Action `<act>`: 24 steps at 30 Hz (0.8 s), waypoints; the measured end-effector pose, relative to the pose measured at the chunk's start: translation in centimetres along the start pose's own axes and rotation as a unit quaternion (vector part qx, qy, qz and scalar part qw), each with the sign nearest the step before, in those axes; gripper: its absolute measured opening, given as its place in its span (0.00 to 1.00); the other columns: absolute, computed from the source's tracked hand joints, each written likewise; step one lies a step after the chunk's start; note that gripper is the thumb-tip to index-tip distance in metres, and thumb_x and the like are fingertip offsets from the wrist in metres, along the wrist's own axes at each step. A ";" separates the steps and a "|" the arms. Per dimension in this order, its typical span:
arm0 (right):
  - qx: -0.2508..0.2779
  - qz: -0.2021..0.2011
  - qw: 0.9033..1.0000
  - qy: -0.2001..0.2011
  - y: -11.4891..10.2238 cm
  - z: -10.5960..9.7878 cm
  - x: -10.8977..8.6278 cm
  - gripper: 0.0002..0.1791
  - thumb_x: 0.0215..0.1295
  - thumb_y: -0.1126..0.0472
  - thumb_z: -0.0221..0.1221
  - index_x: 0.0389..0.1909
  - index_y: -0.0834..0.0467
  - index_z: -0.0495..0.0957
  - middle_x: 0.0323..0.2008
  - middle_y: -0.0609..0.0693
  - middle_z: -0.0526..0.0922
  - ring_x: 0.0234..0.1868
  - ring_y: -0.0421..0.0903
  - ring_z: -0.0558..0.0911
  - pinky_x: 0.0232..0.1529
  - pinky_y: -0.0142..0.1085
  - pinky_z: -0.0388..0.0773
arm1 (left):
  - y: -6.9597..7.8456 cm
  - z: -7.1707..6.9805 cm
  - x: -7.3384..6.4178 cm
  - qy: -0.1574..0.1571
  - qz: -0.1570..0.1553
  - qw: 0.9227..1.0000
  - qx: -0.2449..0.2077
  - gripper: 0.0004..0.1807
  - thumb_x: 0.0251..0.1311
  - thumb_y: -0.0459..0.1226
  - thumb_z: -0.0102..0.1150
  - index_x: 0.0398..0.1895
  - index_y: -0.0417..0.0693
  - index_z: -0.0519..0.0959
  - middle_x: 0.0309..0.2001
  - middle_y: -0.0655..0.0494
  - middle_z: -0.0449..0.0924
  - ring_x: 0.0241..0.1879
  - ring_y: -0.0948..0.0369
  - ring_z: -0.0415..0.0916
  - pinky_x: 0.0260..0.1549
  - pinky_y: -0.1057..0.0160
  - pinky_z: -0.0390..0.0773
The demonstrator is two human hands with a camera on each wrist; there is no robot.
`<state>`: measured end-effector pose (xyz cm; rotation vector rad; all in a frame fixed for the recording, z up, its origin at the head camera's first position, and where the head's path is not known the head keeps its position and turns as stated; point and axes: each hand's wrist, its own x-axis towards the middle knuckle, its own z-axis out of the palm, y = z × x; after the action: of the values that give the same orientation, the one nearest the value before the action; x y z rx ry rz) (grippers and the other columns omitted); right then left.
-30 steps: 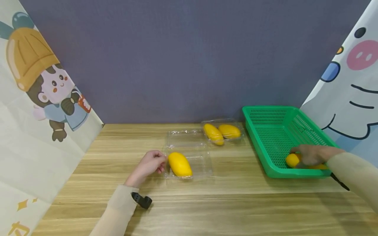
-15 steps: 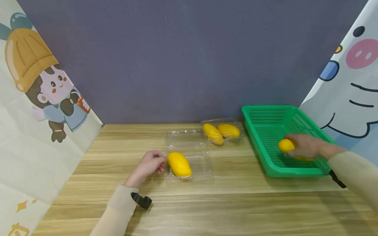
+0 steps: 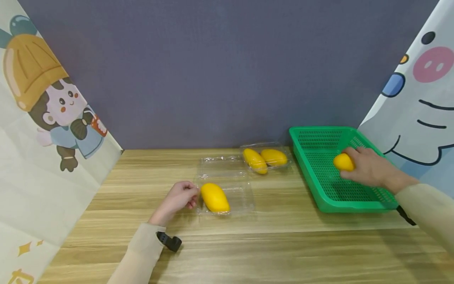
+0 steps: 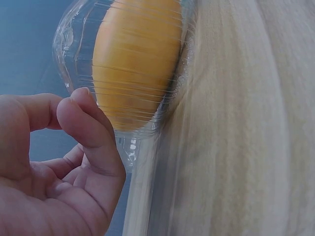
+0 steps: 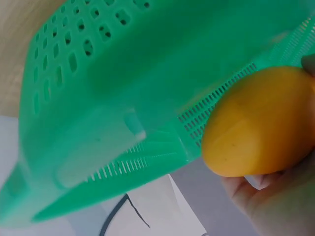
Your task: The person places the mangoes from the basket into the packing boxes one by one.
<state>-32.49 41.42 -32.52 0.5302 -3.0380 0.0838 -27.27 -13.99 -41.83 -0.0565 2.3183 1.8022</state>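
Note:
My right hand (image 3: 369, 167) grips a yellow mango (image 3: 343, 162) over the green basket (image 3: 358, 206). In the right wrist view the mango (image 5: 261, 123) sits between thumb and fingers, with the basket wall beside it. On the table my left hand (image 3: 182, 196) pinches the left edge of an opened clear plastic clamshell box (image 3: 244, 202). Another mango (image 3: 214, 198) lies in the left half of that box's near tray. The left wrist view has thumb and fingertips (image 4: 81, 101) together at the box's rim, close to this mango (image 4: 135, 64).
Farther back, against the basket's left side, a second clear box (image 3: 280, 146) contains two mangoes (image 3: 255, 161). A grey-blue partition (image 3: 213, 79) closes off the back of the wooden table (image 3: 248, 252). Printed cartoon panels (image 3: 67, 106) flank both sides.
My right hand has lifted the mango from the near end of the basket, moving up and slightly left. The left hand stays at the box's edge.

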 end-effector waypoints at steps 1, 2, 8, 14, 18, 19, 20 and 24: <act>-0.002 -0.001 1.000 0.002 -0.1 -0.1 0.0 0.36 0.61 0.48 0.65 0.62 0.68 0.67 0.41 0.61 0.75 0.37 0.55 0.72 0.30 0.43 0.70 | 0.0 0.0 0.0 0.001 -0.001 1.000 0.000 0.09 0.71 0.33 0.55 0.40 0.31 0.75 0.27 0.49 0.75 0.23 0.60 0.73 0.21 0.68 0.76; -0.004 -0.001 1.000 0.003 -0.2 -0.2 0.0 0.36 0.61 0.47 0.64 0.61 0.68 0.67 0.41 0.61 0.75 0.37 0.55 0.72 0.30 0.43 0.70 | 0.0 0.0 0.0 0.001 -0.001 1.000 0.001 0.09 0.71 0.32 0.55 0.40 0.31 0.75 0.27 0.49 0.75 0.23 0.60 0.73 0.21 0.68 0.76; 0.001 -0.003 1.000 0.007 -1.1 -0.7 0.0 0.34 0.62 0.48 0.63 0.60 0.67 0.67 0.40 0.60 0.75 0.37 0.54 0.72 0.30 0.42 0.69 | 0.0 0.0 -0.1 0.000 0.000 1.000 0.005 0.09 0.71 0.33 0.55 0.40 0.31 0.75 0.27 0.48 0.75 0.23 0.59 0.73 0.22 0.67 0.76; 0.020 0.000 1.000 0.009 -3.0 -1.8 0.2 0.33 0.63 0.49 0.62 0.61 0.65 0.68 0.41 0.58 0.75 0.37 0.53 0.71 0.31 0.41 0.68 | 0.1 0.0 0.0 -0.003 -0.002 1.000 0.005 0.09 0.71 0.33 0.55 0.40 0.32 0.75 0.28 0.48 0.75 0.23 0.59 0.74 0.22 0.67 0.77; 0.020 0.004 1.000 0.002 -4.7 -2.8 0.5 0.34 0.63 0.47 0.62 0.62 0.64 0.67 0.43 0.58 0.74 0.39 0.53 0.72 0.30 0.41 0.68 | 0.0 0.0 0.1 -0.004 -0.004 1.000 0.006 0.08 0.71 0.33 0.55 0.40 0.32 0.75 0.28 0.48 0.75 0.24 0.59 0.74 0.23 0.67 0.77; 0.022 0.006 1.000 -0.001 -5.1 -3.1 0.7 0.34 0.64 0.46 0.61 0.63 0.64 0.66 0.43 0.58 0.74 0.39 0.54 0.72 0.29 0.41 0.68 | 0.0 0.0 0.1 -0.004 -0.005 1.000 0.006 0.08 0.71 0.33 0.55 0.40 0.32 0.75 0.28 0.48 0.75 0.24 0.59 0.74 0.23 0.67 0.77; 0.023 0.008 1.000 -0.001 -5.6 -3.3 0.8 0.34 0.64 0.46 0.61 0.63 0.64 0.66 0.44 0.58 0.75 0.39 0.54 0.72 0.28 0.41 0.68 | -0.1 0.0 0.1 -0.004 -0.005 1.000 0.005 0.08 0.71 0.33 0.55 0.40 0.32 0.75 0.28 0.48 0.75 0.24 0.59 0.74 0.23 0.67 0.77; 0.040 0.012 0.999 0.007 -7.6 -4.2 1.2 0.34 0.64 0.45 0.61 0.63 0.63 0.67 0.46 0.58 0.76 0.39 0.53 0.73 0.28 0.42 0.69 | -0.1 0.0 0.0 -0.003 -0.002 1.000 0.004 0.08 0.71 0.33 0.54 0.40 0.32 0.75 0.28 0.48 0.75 0.23 0.59 0.74 0.22 0.67 0.77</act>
<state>-30.89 34.16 -27.91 0.4947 -3.0376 0.2094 -27.30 -14.01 -41.93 -0.0536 2.3201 1.7886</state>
